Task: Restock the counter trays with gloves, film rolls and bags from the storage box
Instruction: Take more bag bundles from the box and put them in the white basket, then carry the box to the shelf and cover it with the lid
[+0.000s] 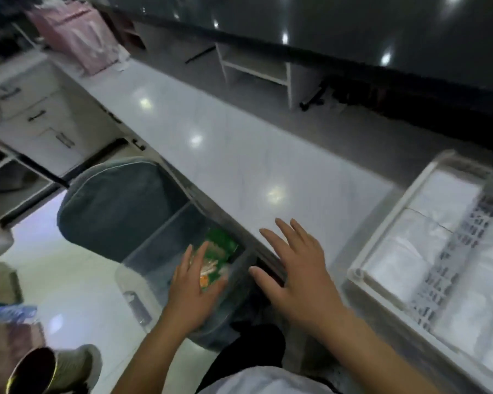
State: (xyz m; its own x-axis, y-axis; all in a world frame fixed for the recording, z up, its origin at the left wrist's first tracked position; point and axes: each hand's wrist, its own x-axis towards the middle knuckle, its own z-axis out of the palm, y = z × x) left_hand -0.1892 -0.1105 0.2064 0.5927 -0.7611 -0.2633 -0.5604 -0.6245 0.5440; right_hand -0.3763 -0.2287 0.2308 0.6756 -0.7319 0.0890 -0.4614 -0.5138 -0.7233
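Reaching into the storage box, left hand seemingly touches a green packet; right hand spread open.

Your counter is a pale grey-white marble with faint veining, and the tray on it is off-white, holding white translucent bags beside a grey divider with a perforated grid pattern. Below your left hand the storage box is clear with a grey-blue lid, and the packet inside it is green with orange and white print. At the far end you have pink bags, white drawers with black handles, and a dark grey glossy wall panel.
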